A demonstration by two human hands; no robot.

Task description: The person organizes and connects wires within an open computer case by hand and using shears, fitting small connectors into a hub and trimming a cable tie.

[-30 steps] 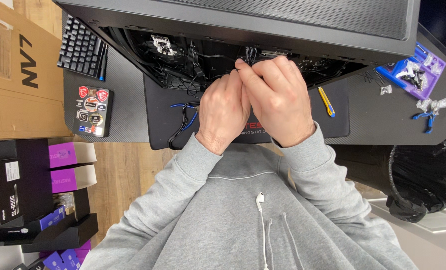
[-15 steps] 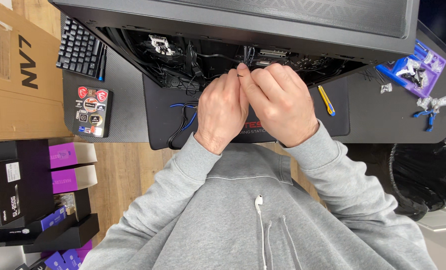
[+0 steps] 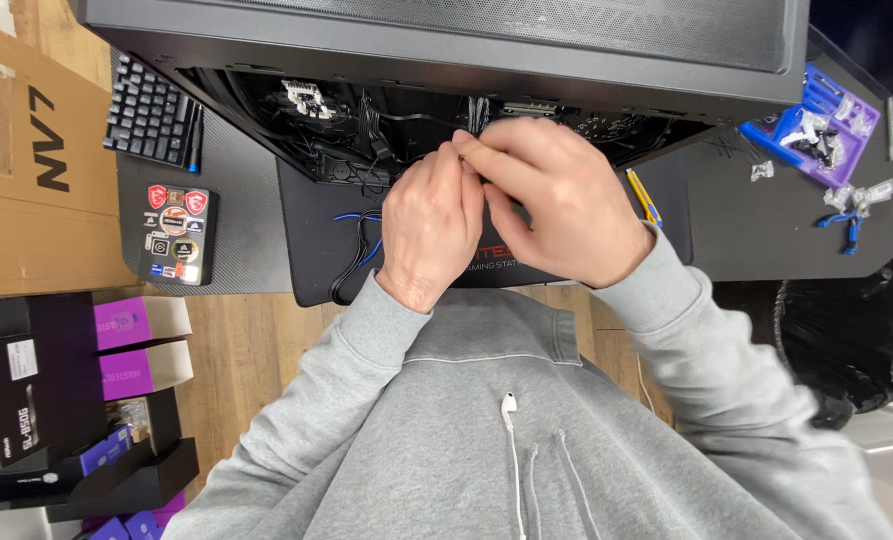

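pinching shut at the open pc case (image 3: 446,60) edge, a thin black cable (image 3: 474,118), probably light and limp, is held by left hand (image 3: 428,228) and right hand (image 3: 556,205), best gripped near its end.

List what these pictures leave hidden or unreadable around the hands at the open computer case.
- Head view: what the left hand and right hand pinch; the fingers cover it.
- Head view: computer case interior; too dark, and its top panel overhangs it.
- Head view: small parts in the purple tray; too small.
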